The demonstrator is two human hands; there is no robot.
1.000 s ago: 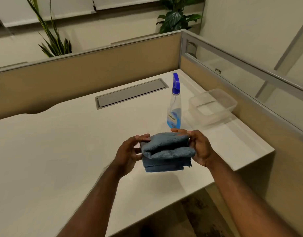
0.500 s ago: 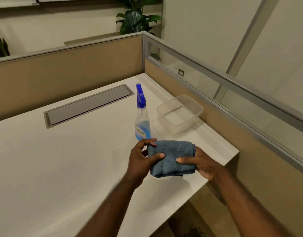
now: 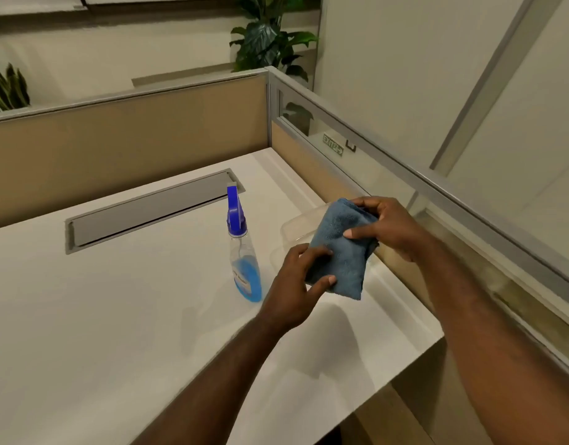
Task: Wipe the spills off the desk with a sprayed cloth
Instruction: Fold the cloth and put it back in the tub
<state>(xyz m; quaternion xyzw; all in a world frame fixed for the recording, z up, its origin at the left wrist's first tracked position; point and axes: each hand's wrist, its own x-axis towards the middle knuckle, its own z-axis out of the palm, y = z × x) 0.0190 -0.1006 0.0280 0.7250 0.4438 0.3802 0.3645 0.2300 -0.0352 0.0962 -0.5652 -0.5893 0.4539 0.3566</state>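
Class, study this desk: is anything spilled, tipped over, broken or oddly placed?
Nothing stands out. The spray bottle stands upright, the desk shows no visible spill, and both hands hold the folded cloth.

A small sign (image 3: 333, 147) seen through the glass partition (image 3: 366, 162) reads "EXIT", mirrored. The spray bottle (image 3: 243, 258) bears a white label, its print too blurred to read.

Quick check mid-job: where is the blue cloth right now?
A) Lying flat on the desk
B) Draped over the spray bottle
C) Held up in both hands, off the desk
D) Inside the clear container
C: the folded cloth is gripped by the left hand at its lower edge and the right hand at its top, lifted above the desk, while the spray bottle stands untouched beside it.
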